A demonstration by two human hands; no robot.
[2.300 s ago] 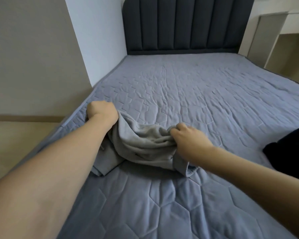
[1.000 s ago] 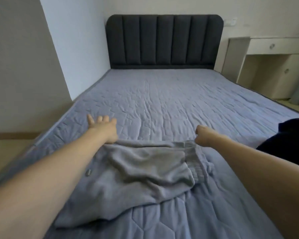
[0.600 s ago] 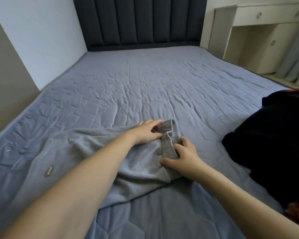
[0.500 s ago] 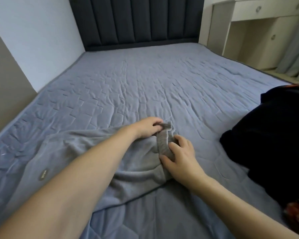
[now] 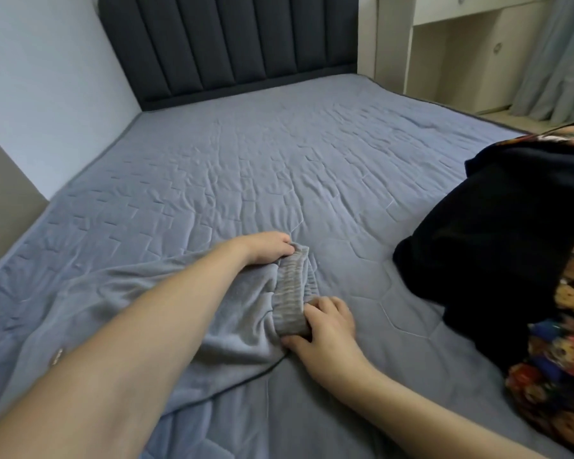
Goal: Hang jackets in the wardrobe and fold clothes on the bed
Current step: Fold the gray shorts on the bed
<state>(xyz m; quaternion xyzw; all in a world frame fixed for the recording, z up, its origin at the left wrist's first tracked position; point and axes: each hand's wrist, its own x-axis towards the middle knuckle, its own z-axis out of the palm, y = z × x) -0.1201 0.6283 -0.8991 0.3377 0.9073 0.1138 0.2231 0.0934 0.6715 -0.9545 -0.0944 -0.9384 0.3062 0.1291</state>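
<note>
Head view, looking down a bed covered in a blue-grey quilted sheet. A grey garment — soft, with a ribbed elastic band — lies spread on the near left part of the bed. The left hand pinches the far end of that band; its grip is closed on the fabric. The right hand holds the near end, thumb under and fingers curled over the band. A black garment and a bright patterned cloth are piled at the right edge, well apart from the grey one.

To do this step well, I judge the hands should draw the band taut and straight, lay it flat, then smooth the body leftward so creases do not get folded in.

A small tag shows on the grey fabric beside the left forearm, too blurred to read. No other writing is visible.
</note>
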